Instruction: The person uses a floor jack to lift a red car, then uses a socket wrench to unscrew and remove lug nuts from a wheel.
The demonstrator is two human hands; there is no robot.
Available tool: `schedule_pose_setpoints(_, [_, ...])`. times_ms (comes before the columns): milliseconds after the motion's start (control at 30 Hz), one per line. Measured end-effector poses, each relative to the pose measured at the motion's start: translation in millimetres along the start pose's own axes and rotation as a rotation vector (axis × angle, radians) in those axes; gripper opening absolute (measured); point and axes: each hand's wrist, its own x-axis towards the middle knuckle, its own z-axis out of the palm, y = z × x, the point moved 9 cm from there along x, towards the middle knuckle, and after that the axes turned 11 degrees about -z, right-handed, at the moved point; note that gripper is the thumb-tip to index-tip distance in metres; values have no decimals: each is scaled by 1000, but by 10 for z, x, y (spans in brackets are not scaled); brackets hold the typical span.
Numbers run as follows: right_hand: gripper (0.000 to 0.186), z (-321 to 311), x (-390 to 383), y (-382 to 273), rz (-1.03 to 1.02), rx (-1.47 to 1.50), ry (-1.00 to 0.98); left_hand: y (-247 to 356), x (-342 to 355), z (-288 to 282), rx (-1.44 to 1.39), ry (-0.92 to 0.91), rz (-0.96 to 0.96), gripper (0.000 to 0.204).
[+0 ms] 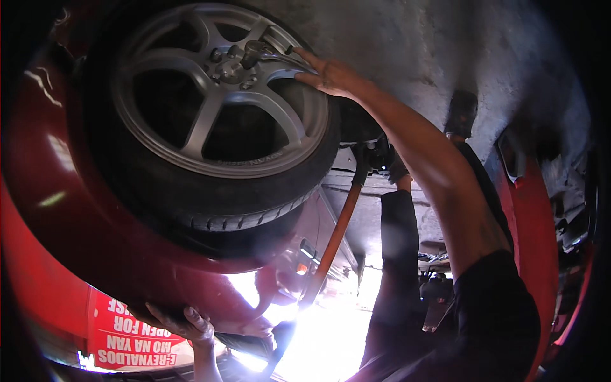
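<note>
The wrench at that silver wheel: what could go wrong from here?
If the wrench slips near the hub, the right hand at its handle could strike the wheel.

The left hand rests against shiny red bodywork, so it might slide and upset the person's balance.

An orange pole slants past the tyre, where the working arm might knock it.
</note>
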Motion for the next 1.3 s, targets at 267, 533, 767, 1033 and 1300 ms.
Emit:
schedule_pose_setpoints(267, [71, -279, 577, -802, -248, -105, 198, -133, -28, 72, -75, -30, -66, 78])
schedule_pose_setpoints(533, [60, -268, 653, -892, -234, -201, 297, -150, -24, 47, -50, -12, -45, 78])
schedule_pose_setpoints(767, [57, -578, 566, -588, -165, -52, 468, -121, -25, 50, 25, 29, -33, 77])
schedule_pose_setpoints(1033, [64, -666, -310, -544, -201, 131, 535, -98, 13, 1, -49, 62, -57, 76])
schedule_pose_setpoints(1300, [66, -616, -1043, -716, -203, 320, 395, 69, 78, -108, 163, 101, 59, 74])
